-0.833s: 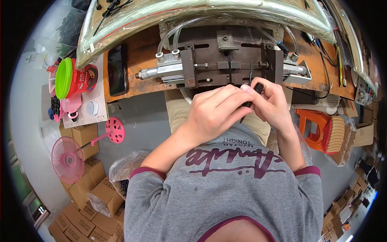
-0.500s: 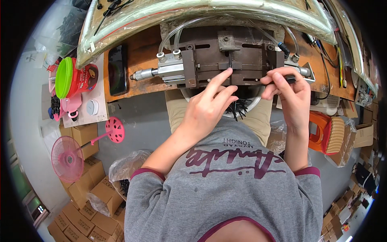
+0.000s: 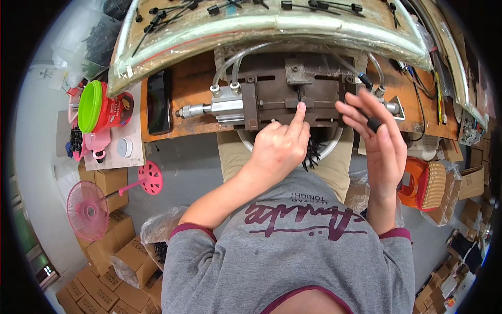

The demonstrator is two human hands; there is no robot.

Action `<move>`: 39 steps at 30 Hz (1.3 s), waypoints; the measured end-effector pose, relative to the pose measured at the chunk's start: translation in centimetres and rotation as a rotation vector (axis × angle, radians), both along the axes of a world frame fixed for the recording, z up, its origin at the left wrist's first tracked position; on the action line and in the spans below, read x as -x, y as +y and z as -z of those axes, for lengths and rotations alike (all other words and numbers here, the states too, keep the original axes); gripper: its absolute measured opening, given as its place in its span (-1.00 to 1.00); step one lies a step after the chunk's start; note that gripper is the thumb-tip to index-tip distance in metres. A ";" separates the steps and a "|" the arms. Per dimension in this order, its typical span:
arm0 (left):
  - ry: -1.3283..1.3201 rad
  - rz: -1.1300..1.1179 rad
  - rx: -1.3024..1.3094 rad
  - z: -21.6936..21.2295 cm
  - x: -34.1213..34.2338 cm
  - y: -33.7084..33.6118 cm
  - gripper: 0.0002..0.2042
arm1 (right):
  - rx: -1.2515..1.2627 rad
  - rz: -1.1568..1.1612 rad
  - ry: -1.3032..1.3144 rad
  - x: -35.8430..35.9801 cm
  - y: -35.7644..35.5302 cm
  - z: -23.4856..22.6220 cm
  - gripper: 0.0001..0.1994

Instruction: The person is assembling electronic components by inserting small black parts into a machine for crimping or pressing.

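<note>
A dark metal fixture with a silver air cylinder and clear hoses sits on the brown bench. My left hand is curled, its index finger stretched out and pressing on a thin black strip in the fixture's middle slot. My right hand hovers at the fixture's right end, with a small black cylindrical part pinched between thumb and fingers. Under my hands, on my lap, a white-rimmed bowl shows black spiky parts.
A black phone lies on the bench's left end, next to a red tub with a green lid. Above the fixture a plastic-wrapped shelf carries black ties. A pink fan, cardboard boxes and an orange stool stand on the floor.
My hands were together just below the fixture. They have separated: the left index finger now presses on the middle slot, and the right hand has moved right with the black part.
</note>
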State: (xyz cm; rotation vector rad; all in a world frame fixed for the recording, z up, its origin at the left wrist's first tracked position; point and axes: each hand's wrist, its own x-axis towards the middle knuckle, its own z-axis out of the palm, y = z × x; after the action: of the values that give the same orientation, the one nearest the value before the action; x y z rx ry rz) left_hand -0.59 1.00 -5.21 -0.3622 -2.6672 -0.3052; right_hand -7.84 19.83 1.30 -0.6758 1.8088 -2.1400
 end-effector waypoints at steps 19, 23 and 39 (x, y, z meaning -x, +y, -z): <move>0.197 -0.094 -0.056 -9.7 16.3 -8.0 -0.82 | -0.818 0.002 1.171 -0.9 -3.0 6.0 -0.86; 0.158 -0.077 -0.228 -10.7 15.3 -7.5 -0.82 | -0.860 0.009 1.182 -0.6 -3.6 6.0 -0.86; 0.066 0.071 -0.551 -9.6 1.6 -5.1 -0.73 | -0.956 0.334 1.556 13.7 -6.5 -5.6 -0.60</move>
State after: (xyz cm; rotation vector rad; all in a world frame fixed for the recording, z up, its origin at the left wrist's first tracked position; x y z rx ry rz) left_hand -2.18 -4.10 4.44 -0.2814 -2.3806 -0.9985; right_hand -21.57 13.36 6.94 -2.0190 3.2810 -0.1944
